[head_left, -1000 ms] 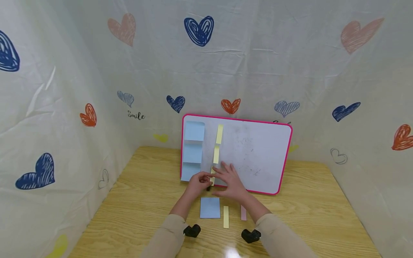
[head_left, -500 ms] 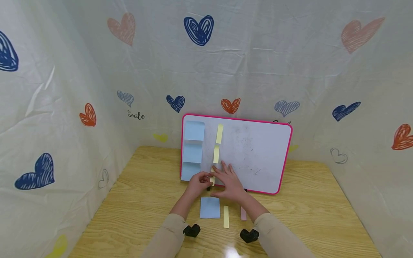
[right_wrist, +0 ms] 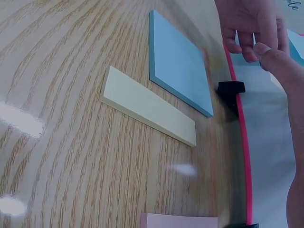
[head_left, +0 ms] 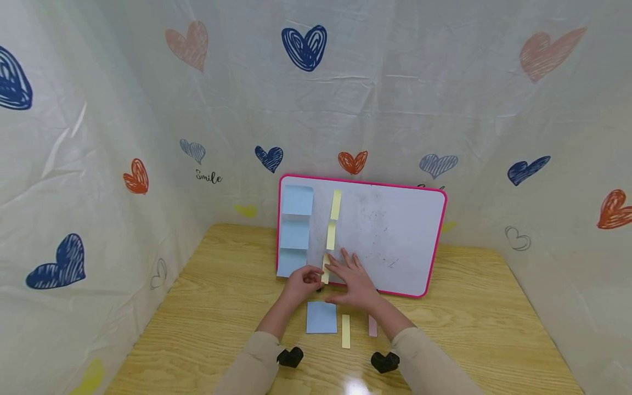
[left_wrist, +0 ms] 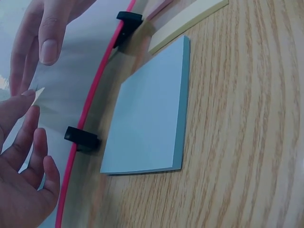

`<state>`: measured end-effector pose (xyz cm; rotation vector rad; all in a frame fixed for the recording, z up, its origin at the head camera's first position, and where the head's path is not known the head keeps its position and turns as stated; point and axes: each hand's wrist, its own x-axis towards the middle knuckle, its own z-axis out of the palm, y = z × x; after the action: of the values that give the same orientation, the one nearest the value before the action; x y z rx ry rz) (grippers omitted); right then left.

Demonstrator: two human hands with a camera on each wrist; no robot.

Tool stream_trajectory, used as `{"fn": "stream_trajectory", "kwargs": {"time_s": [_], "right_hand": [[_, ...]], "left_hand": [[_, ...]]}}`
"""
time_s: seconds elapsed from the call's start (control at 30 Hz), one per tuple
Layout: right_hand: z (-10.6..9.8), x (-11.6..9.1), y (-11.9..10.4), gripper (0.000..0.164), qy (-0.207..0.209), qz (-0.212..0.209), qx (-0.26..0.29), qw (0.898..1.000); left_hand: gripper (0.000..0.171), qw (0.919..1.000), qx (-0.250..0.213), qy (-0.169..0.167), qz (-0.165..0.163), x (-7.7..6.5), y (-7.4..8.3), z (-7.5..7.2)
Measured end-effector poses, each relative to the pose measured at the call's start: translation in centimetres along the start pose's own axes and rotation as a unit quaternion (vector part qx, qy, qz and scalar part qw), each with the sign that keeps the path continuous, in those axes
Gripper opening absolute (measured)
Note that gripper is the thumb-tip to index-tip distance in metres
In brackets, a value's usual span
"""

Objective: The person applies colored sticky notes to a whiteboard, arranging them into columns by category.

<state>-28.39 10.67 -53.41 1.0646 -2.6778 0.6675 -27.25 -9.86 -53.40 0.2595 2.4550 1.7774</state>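
A whiteboard (head_left: 395, 241) with a pink frame stands tilted back on the table. Three light blue sticky notes (head_left: 295, 235) run down its left side. Beside them is a column of three narrow yellow sticky notes (head_left: 331, 236). My left hand (head_left: 300, 286) pinches the lower end of the lowest yellow note (head_left: 326, 262) between thumb and forefinger; in the left wrist view a pale corner (left_wrist: 38, 96) of it shows at the fingertips. My right hand (head_left: 356, 282) is spread over the board's lower part, its forefinger touching that same note and its thumb held apart below.
On the wooden table (head_left: 197, 318) before the board lie a blue sticky pad (head_left: 322, 317), a narrow yellow pad (right_wrist: 149, 107) and a narrow pink pad (right_wrist: 178, 222). Black clips (left_wrist: 81, 137) hold the board's bottom edge. A heart-printed curtain (head_left: 385, 99) surrounds the table.
The left hand has shifted very slightly down at the lowest yellow note, and more of that note shows between the hands. The right hand has barely moved. The pads lie as before.
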Motion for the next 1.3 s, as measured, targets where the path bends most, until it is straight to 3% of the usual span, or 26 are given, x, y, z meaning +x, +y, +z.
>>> {"fn": "stream_trajectory", "kwargs": {"time_s": [0.27,0.57,0.87,1.3], "right_hand": [[-0.2,-0.7,0.1,0.085,-0.005,0.016,0.017,1.000],[-0.9,-2.4,0.3,0.082,0.028,0.002,0.078,0.997],[-1.6,-5.6,0.9,0.074,0.052,0.043,0.157,0.985],[-1.5,-9.5,1.5,0.070,0.032,0.104,0.165,0.980]], "left_hand": [[0.023,0.9999,-0.009,-0.010,0.011,-0.7,0.0,0.2],[0.020,0.9994,-0.007,-0.022,0.026,-1.3,0.2,0.8],[0.025,0.9984,-0.005,-0.049,0.030,-2.0,0.7,2.1],[0.026,0.9963,0.016,-0.079,0.030,-2.6,1.0,5.1]]}}
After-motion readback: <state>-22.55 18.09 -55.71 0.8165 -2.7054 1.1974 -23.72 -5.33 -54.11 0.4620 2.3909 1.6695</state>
